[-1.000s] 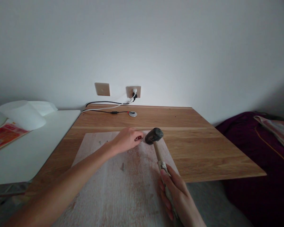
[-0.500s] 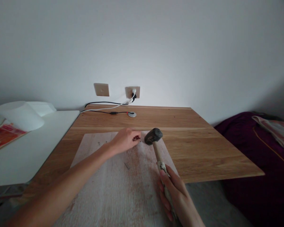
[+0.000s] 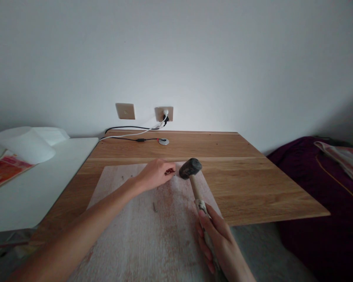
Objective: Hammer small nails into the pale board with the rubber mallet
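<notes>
My right hand [image 3: 216, 239] is closed around the grip of a mallet [image 3: 191, 168] with a dark, rounded head and a wooden handle. The mallet's head is raised just right of my left hand [image 3: 159, 174]. That hand is pinched shut at the far part of a pale, worn board [image 3: 141, 239]. A small dark nail tip [image 3: 174, 175] shows beneath its fingertips; the fingers hide most of it. Nearer to me, a loose nail [image 3: 155, 207] lies on the board. Small dark nails or marks [image 3: 122, 177] show left of my left wrist.
The board lies on a wood-grain table [image 3: 253, 188] against the wall. Cables [image 3: 129, 137] run along its back to a wall socket [image 3: 164, 113]. At left, a white table [image 3: 64, 168] bears a white foam roll [image 3: 23, 144] and a red-orange packet [image 3: 8, 168]. Purple fabric [image 3: 297, 172] is at right.
The loose nail on the board has rolled slightly left and turned a little. Both hands and the mallet have hardly moved.
</notes>
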Available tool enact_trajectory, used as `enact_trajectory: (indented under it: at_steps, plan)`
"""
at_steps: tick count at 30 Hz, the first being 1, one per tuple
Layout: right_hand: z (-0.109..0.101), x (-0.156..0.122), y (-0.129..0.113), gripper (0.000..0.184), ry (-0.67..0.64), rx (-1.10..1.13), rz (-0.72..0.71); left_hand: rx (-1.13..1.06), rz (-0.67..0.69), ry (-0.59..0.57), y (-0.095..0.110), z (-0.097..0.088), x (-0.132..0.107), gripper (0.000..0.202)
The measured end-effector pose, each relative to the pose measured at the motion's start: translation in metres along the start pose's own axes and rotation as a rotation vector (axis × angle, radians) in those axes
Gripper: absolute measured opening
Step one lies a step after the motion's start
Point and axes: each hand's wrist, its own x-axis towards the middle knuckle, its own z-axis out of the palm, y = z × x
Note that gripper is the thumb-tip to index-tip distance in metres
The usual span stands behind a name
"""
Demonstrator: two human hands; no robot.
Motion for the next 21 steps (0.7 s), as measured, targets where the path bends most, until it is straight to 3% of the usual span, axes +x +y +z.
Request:
enact_trajectory:
  at_steps: [10,16,21]
  plan:
    - [-0.0039,0.0030,0.0058,0.054,-0.018,-0.024,0.010,0.013,0.040,0.030,0.0023,0.0004,-0.0010,0.012]
    - [0.0006,-0.0008,-0.0006,0.052,0.048,0.009,0.025,0.081,0.095,0.015,-0.0017,0.0046,-0.0005,0.015]
    - [0.0007,-0.0009,-0.0029,0.053,-0.001,-0.009,-0.005,0.043,0.103,0.009,-0.0028,0.0065,0.0004,0.015]
